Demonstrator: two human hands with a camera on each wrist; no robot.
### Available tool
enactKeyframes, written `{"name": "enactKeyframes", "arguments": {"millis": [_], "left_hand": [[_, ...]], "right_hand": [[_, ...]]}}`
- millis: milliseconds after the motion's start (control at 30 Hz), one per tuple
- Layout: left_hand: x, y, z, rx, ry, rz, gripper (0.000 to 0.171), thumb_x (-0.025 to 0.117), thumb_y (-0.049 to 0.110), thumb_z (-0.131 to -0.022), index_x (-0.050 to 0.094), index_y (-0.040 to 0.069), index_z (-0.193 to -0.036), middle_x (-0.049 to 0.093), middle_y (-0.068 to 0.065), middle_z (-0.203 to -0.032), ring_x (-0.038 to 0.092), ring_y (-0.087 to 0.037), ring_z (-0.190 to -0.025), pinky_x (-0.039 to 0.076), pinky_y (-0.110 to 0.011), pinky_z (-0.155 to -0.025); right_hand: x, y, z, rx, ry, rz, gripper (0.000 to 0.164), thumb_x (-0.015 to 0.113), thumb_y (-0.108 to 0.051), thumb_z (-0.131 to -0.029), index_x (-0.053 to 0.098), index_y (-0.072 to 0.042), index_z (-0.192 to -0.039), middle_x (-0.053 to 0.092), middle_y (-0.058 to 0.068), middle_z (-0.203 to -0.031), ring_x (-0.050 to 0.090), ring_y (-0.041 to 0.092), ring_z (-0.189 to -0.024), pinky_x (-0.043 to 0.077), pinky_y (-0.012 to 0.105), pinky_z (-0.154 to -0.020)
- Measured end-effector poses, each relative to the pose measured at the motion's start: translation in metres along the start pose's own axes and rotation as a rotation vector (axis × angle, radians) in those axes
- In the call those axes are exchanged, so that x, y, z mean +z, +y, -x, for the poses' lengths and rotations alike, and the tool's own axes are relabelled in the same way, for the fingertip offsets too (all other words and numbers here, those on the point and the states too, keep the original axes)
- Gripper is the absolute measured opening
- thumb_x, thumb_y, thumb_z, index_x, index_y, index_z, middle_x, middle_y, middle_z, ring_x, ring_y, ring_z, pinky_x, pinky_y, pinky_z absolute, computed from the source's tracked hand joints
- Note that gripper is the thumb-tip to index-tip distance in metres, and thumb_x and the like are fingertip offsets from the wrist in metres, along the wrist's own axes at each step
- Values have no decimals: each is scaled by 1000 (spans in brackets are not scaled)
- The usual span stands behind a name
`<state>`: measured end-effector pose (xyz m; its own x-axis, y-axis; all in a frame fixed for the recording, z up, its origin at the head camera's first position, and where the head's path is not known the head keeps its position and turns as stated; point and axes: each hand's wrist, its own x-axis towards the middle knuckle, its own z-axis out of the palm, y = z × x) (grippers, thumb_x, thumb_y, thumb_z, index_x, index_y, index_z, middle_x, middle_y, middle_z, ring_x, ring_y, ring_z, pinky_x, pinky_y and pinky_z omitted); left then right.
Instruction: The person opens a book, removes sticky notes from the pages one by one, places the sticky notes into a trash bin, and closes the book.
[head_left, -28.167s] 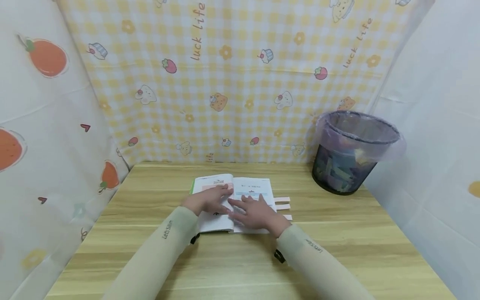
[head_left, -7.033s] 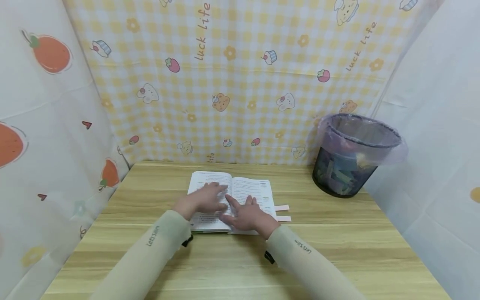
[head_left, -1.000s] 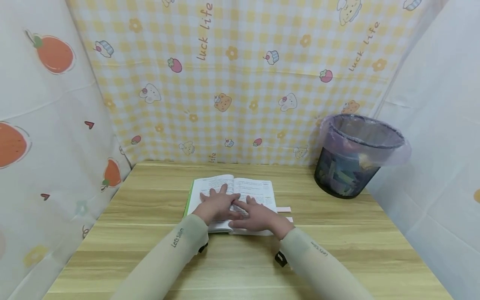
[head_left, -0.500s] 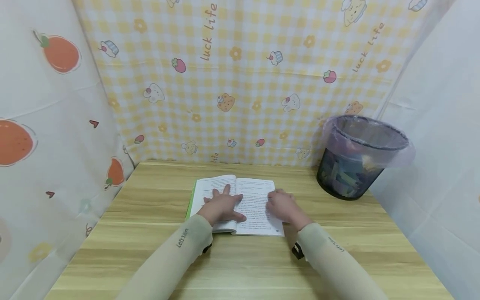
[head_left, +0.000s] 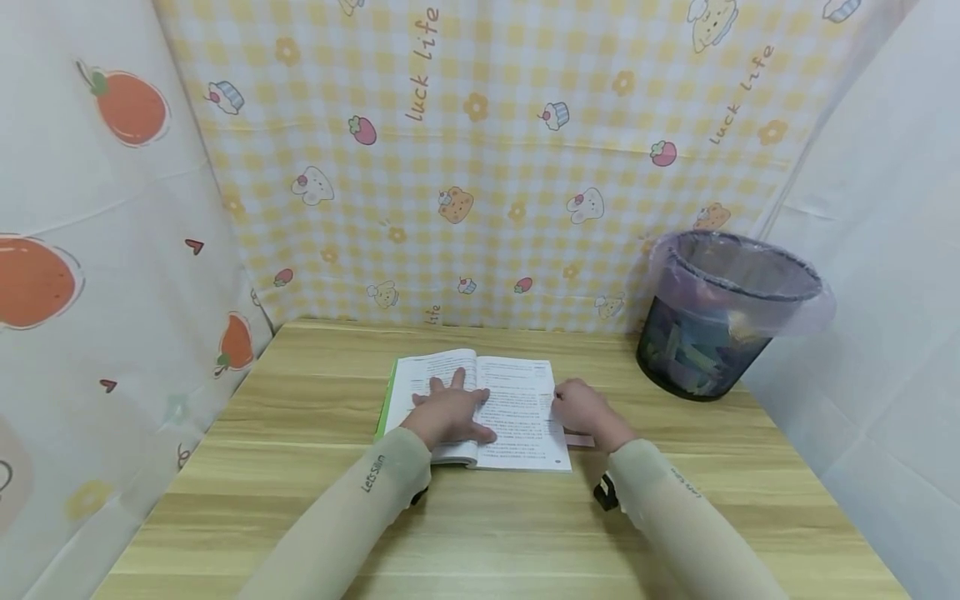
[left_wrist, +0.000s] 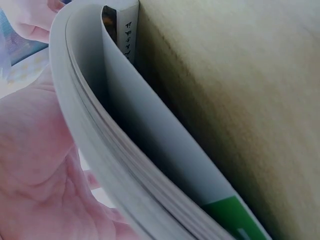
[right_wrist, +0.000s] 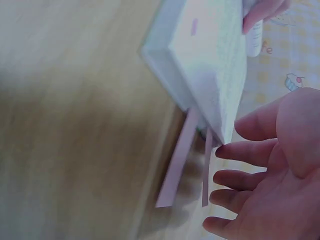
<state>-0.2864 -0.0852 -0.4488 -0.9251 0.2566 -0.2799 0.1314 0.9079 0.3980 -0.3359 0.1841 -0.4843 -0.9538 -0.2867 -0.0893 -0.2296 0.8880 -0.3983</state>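
Observation:
An open book with printed pages and a green cover edge lies on the wooden table. My left hand rests with spread fingers on its left page and across the gutter. In the left wrist view, the palm lies beside the curved page block. Past the right page's outer edge is my right hand. The right wrist view shows that hand's thumb and index fingertips at the page edge, with a gap between them. Two pale pink paper strips stick out there; from the head, one strip shows below the hand.
At the back right of the table stands a dark bin lined with a translucent purple bag. A yellow checked curtain hangs behind, and white printed curtains flank both sides.
Over the last second my right hand has left the right page for its outer edge, while the left stays on the book. Three strips showed much earlier, and different pages lay open.

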Motion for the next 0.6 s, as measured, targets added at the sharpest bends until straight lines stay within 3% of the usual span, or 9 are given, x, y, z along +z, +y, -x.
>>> {"name": "enactKeyframes", "arguments": {"millis": [100,133,433,500,600], "left_hand": [[0,0,0,1,3,1,81,86,54,-92,56,30,-163,10,-20,-185,7,-67,-163,17,-92,-121],[0,-1,-1,1,5,0,81,86,54,-92,56,29,-163,10,-20,-185,7,-67,-163,17,-92,-121],[0,-1,-1,-5,6,8,82,86,54,-92,55,30,-163,10,-19,-185,7,-67,-163,16,-92,-121],[0,-1,-1,-4,3,6,82,86,54,-92,55,30,-163,9,-19,-185,6,-67,-163,16,-92,-121],[0,-2,-1,-3,-2,2,82,86,55,-92,54,30,-164,8,-19,-185,6,-67,-163,15,-91,-122]], "right_hand": [[-5,-4,0,-7,-20,-25,36,45,-8,-107,53,-11,-72,57,6,-78,53,21,-70,43,34,-67],[-13,-19,6,29,-39,-21,34,46,-4,-104,53,-10,-71,55,7,-75,52,21,-67,42,33,-65],[-21,-27,9,85,-106,-51,20,50,-6,-104,58,-6,-85,54,6,-79,52,21,-72,41,31,-65],[-22,-27,9,93,-102,-71,17,51,-8,-105,65,1,-98,62,13,-89,58,23,-79,47,34,-70],[-24,-29,11,93,-86,-108,38,51,-12,-108,63,12,-135,71,28,-126,68,33,-109,58,45,-93]]}}
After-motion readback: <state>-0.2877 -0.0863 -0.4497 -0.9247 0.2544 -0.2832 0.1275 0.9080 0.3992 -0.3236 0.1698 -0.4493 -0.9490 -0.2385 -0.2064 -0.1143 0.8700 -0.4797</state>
